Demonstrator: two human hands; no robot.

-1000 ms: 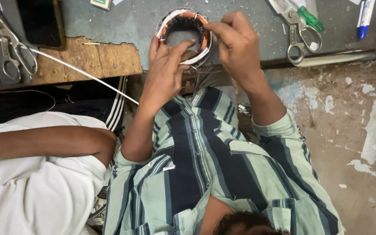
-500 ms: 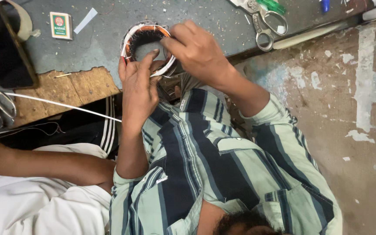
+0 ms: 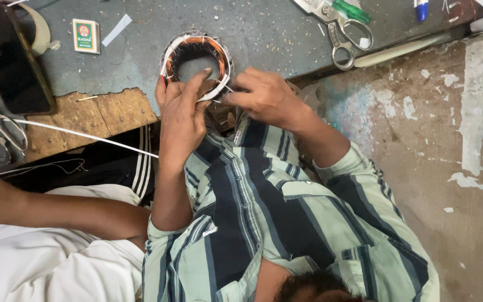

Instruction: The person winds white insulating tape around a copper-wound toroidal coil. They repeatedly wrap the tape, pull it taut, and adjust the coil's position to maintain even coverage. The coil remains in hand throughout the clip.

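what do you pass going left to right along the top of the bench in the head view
phone → small box → paper strip → wound coil ring → scissors → blue pen

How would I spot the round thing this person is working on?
Start at the grey worktable along the top of the picture. At its near edge, between the person's left hand and right hand, sits a ring-shaped coil. Unlike the flat scissors and small box nearby, it is hollow, wound with copper-coloured wire and edged in white.
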